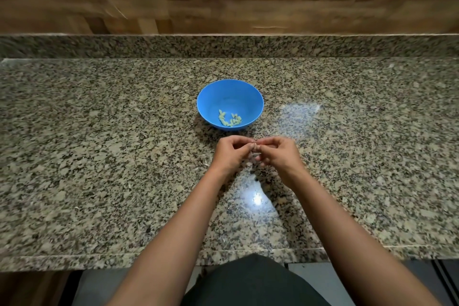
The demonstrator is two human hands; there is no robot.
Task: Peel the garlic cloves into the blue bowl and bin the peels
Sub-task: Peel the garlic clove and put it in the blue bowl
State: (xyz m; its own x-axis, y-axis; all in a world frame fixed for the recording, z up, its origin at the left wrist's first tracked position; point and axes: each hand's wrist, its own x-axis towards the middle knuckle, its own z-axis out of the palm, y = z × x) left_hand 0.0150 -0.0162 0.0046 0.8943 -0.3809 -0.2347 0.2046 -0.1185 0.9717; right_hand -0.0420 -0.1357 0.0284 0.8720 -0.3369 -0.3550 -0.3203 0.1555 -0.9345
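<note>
A blue bowl stands on the granite counter at the centre, holding several pale peeled garlic cloves near its front wall. Just in front of the bowl my left hand and my right hand meet fingertip to fingertip. Both pinch a small garlic clove between them; the clove is mostly hidden by my fingers. A pale scrap of peel shows under the fingertips.
A few thin peel scraps lie on the counter beside my left hand. A raised granite ledge and a wooden wall close off the back. The counter's front edge runs just before my body. No bin is in view.
</note>
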